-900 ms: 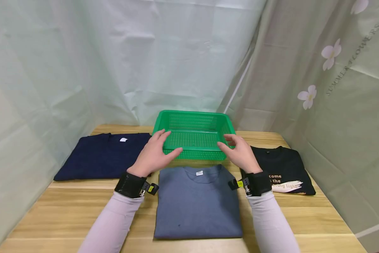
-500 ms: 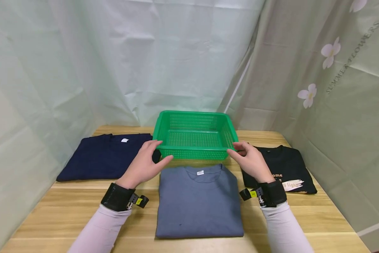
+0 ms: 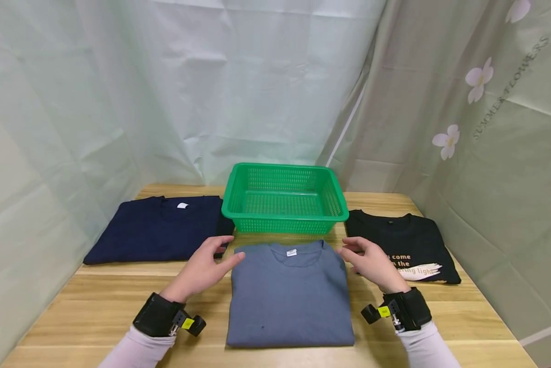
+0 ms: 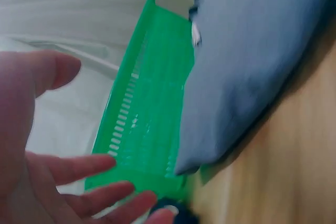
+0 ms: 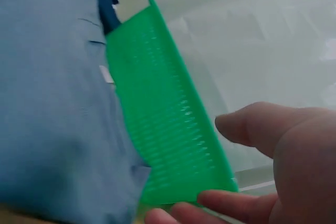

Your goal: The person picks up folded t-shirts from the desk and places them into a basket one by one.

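Observation:
A folded grey-blue T-shirt (image 3: 291,301) lies on the table in front of the person, its collar and white label toward the back. My left hand (image 3: 205,268) hovers by the shirt's upper left corner, fingers spread and holding nothing. At the opposite upper corner is my right hand (image 3: 369,261), its fingers relaxed and nothing in them. Behind the shirt stands a green plastic basket (image 3: 284,225) with perforated sides and nothing inside. In the left wrist view, the shirt (image 4: 247,61) overlaps the basket (image 4: 147,87), and the spread left fingers (image 4: 105,198) show apart from the cloth.
To the left lies a folded navy shirt (image 3: 160,232). A folded black T-shirt (image 3: 404,240) with printed lettering lies to the right, partly behind the right hand. Pale curtains (image 3: 257,92) enclose the wooden table (image 3: 91,317) at the back and sides.
Both hands have drawn back toward the person from the basket, coming down to the grey-blue T-shirt's upper corners and spreading apart. The basket and shirts stay in place.

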Tool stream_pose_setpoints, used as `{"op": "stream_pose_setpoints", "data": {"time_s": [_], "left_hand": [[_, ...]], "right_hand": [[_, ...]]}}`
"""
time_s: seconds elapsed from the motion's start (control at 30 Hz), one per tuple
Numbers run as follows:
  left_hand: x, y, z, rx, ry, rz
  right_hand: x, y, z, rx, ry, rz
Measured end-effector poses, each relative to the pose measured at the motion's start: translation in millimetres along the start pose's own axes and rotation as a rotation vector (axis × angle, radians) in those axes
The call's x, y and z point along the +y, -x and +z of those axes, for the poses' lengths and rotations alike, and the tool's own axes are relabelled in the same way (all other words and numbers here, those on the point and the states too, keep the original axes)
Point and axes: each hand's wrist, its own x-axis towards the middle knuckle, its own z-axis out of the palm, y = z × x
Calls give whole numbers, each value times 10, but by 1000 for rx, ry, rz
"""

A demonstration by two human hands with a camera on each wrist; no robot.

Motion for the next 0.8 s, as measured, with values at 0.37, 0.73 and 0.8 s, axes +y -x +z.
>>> {"op": "stream_pose_setpoints", "data": {"time_s": [0.37,0.73,0.8], "left_hand": [[-4,160,80,-85,79,-169],[40,237,242,-153,340,-299],[42,234,252,-156,352,-317]], "right_hand": [[187,225,128,-52,-62,136],[229,296,260,-57,-165,299],[242,290,279,-54,-155,313]]}}
